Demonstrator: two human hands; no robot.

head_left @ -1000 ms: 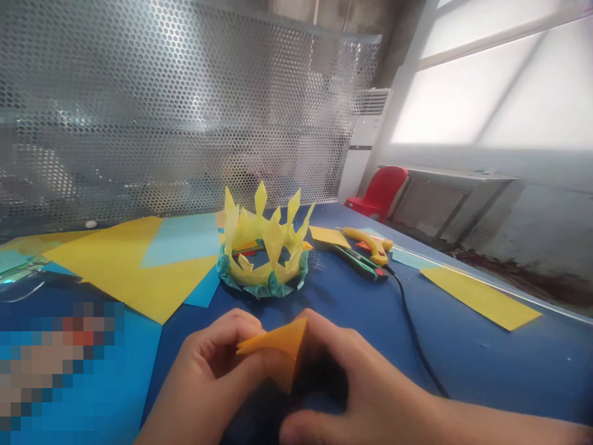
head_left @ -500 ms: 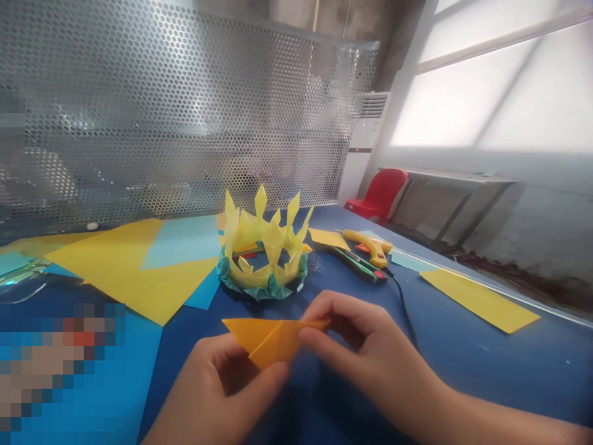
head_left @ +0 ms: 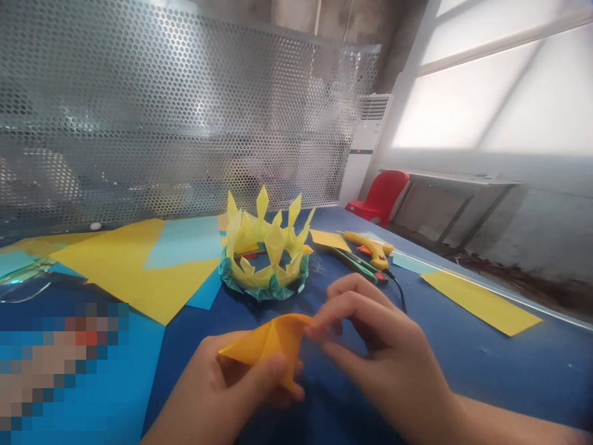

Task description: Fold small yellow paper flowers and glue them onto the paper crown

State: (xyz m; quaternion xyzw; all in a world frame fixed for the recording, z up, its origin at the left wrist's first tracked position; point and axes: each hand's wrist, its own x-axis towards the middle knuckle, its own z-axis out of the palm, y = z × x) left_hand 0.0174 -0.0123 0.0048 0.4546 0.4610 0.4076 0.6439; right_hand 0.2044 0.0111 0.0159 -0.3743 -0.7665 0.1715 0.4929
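A piece of folded orange paper (head_left: 271,346) is held in front of me above the blue table. My left hand (head_left: 231,377) is closed on its lower part, thumb on the near face and fingers behind. With thumb and forefinger, my right hand (head_left: 370,340) pinches the paper's right corner, and the sheet bows along its top edge. Just beyond the hands stands a paper crown (head_left: 273,253) with yellow points and a teal pleated base.
Large yellow paper (head_left: 134,272) and blue paper (head_left: 111,383) lie on the left. A yellow glue gun (head_left: 375,247) with a black cord and a green-handled tool (head_left: 361,266) lie behind my right hand. A yellow strip (head_left: 482,303) lies right. A red chair (head_left: 382,194) stands beyond.
The orange paper has turned and now bulges open along its top, where it was flat before. My right hand has shifted slightly up and right with the corner; my left hand keeps its hold.
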